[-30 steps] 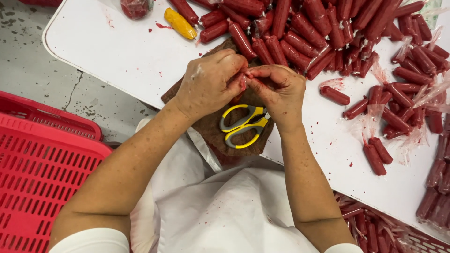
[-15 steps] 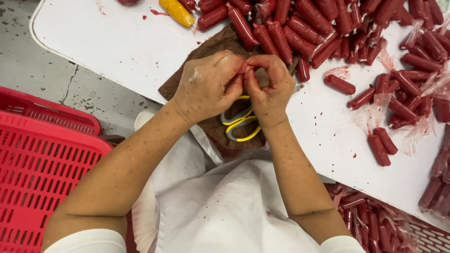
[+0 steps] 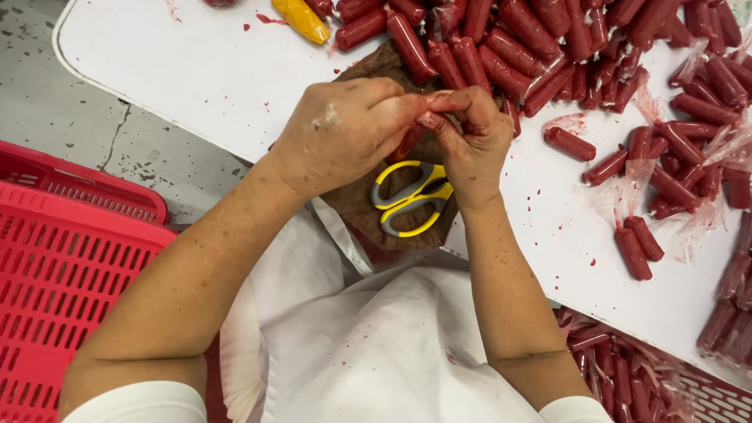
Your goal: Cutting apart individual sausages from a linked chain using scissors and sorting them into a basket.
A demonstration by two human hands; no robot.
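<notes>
A small red sausage (image 3: 409,141) is pinched between both hands over the brown board (image 3: 362,205), gripped at 9 o'clock by the left hand (image 3: 345,133) and at 3 by the right hand (image 3: 470,133), its long axis roughly 7-to-1, neither hand nearer.

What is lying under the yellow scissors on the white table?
The scissors lie on a brown cloth spread on the white table. The blades are hidden under the right hand, and the cloth's middle under both hands, the left hand too.
</notes>
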